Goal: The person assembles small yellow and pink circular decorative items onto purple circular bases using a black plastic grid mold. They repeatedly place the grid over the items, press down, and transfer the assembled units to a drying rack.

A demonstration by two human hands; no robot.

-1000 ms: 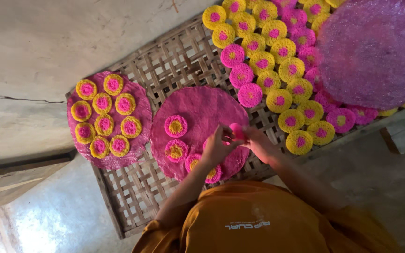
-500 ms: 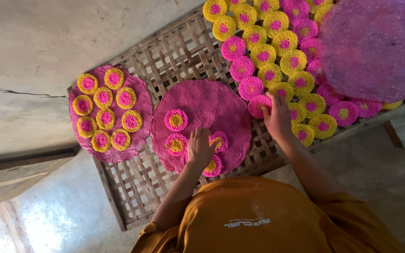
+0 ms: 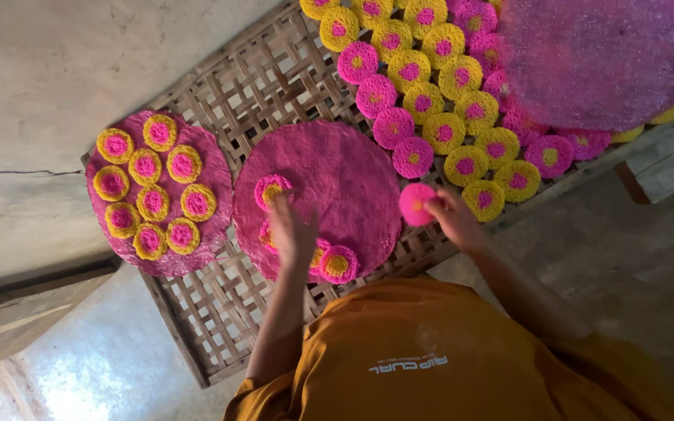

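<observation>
A bare concrete floor [image 3: 649, 257] and a pale cracked slab [image 3: 48, 86] surround a woven bamboo lattice tray [image 3: 251, 86] that lies slantwise across the view, its long axis running from lower left to upper right. On the tray's left end sits a round pink fibrous mat [image 3: 216, 175] carrying a ring of small yellow discs with pink centres [image 3: 150, 203]. Just beside it, in the middle, lies a second round pink mat [image 3: 345, 168] with only a few small discs near its lower left edge. To the upper right, rows of yellow and pink round discs [image 3: 438, 86] cover the lattice, and a large purple-pink round mat [image 3: 610, 54] overlaps their far end.

The left hand [image 3: 294, 234] rests flat on the middle mat, fingers spread and pointing up the frame, pressing on the discs there; it clasps nothing that can be seen. One pink-rimmed disc with a yellow centre [image 3: 338, 264] lies just beside its wrist.

The right hand [image 3: 454, 218] pinches a small round pink disc [image 3: 416, 203] between fingertips and thumb. The disc is held above the tray, just off the middle mat's right edge, its flat face turned up toward the camera; being round, it shows no long axis. An orange garment [image 3: 431, 359] fills the lower frame.
</observation>
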